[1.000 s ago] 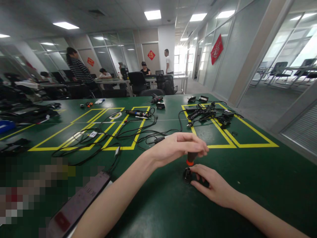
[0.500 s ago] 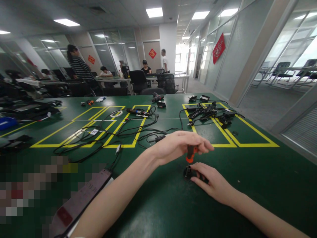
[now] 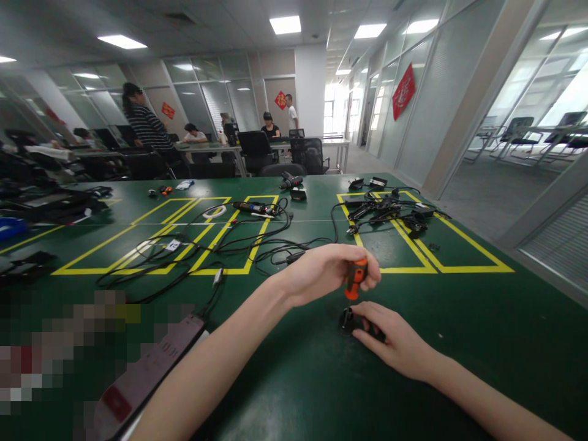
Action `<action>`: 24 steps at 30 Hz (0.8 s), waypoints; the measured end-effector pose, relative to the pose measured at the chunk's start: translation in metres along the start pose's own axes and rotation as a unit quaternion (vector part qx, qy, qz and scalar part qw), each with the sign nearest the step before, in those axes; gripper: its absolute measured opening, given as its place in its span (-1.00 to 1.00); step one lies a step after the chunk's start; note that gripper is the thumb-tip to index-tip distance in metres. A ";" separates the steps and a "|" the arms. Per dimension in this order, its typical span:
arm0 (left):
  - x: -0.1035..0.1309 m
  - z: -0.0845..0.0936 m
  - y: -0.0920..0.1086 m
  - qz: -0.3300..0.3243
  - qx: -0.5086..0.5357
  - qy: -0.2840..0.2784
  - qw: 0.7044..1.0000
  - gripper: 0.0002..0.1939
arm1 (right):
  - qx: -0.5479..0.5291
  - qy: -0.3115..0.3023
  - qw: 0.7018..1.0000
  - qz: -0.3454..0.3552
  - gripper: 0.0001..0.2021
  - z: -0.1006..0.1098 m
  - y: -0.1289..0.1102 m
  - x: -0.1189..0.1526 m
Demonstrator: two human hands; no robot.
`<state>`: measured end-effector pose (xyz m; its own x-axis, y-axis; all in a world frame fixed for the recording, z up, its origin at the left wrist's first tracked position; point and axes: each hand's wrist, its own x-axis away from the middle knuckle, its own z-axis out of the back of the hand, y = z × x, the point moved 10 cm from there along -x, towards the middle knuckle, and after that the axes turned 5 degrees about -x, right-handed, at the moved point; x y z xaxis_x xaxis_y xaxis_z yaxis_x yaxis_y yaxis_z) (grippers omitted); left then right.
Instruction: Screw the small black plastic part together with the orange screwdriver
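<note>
My left hand is closed around a small screwdriver with an orange and black handle, held upright above a small black part on the green table. My right hand rests flat on the table and pins that black part with its fingers. The screwdriver's tip points down at the part; whether it touches is hidden by my fingers.
Tangled black cables lie across yellow taped boxes behind my hands. More black cables and adapters are piled at the back right. A flat device with a red label lies at the near left. Several people are at desks beyond the table.
My left hand has lifted the screwdriver slightly and shifted its grip, so more of the orange handle shows. My right hand stays on the black part.
</note>
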<state>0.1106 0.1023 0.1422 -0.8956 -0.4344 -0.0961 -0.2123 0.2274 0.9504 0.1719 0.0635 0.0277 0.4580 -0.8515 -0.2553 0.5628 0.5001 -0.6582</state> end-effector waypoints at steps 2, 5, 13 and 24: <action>0.000 -0.001 -0.002 0.003 -0.008 0.000 1.000 -0.77 | 0.000 0.000 1.000 -0.001 -0.76 0.000 0.000 0.000; 0.001 -0.005 -0.002 0.002 -0.014 0.002 1.000 -0.68 | -0.002 0.001 1.000 -0.005 -0.75 0.001 0.000 0.000; 0.000 0.002 0.000 0.004 0.008 0.014 1.000 -0.63 | -0.003 0.006 1.000 -0.002 -0.71 0.001 -0.001 0.000; 0.001 -0.002 -0.005 0.021 -0.025 0.037 0.999 -0.66 | -0.005 0.060 0.998 0.022 -0.72 0.008 -0.005 -0.003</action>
<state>0.1116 0.0986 0.1380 -0.8714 -0.4893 -0.0361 -0.1540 0.2029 0.9670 0.1733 0.0647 0.0372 0.3968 -0.8416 -0.3663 0.5368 0.5365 -0.6512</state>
